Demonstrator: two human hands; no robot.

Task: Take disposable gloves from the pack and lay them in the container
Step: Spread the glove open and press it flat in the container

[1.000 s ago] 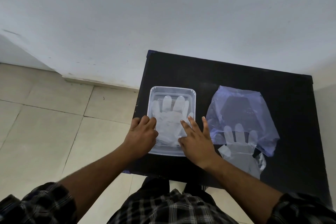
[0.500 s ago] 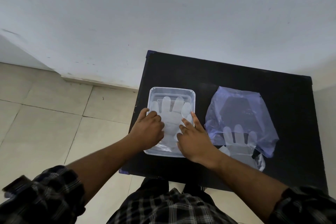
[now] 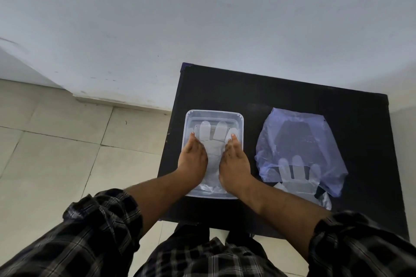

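A clear plastic container point(image 3: 213, 113) sits on the left half of the black table point(image 3: 281, 92). A translucent disposable glove point(image 3: 213, 148) lies flat inside it, fingers pointing away from me. My left hand point(image 3: 193, 159) and my right hand point(image 3: 234, 163) both rest palm down inside the container, pressing on the glove's two sides with fingers stretched forward. To the right lies the bluish plastic pack point(image 3: 297, 141). Another glove point(image 3: 297, 175) sticks out of its near end.
The table stands against a white wall point(image 3: 202, 18). Its left edge drops to a beige tiled floor point(image 3: 56, 153). My checked sleeves and lap fill the bottom of the view.
Both hands have moved from the container's near edge forward onto the glove and flattened out, fingers now straight. The pack and its glove have not moved.
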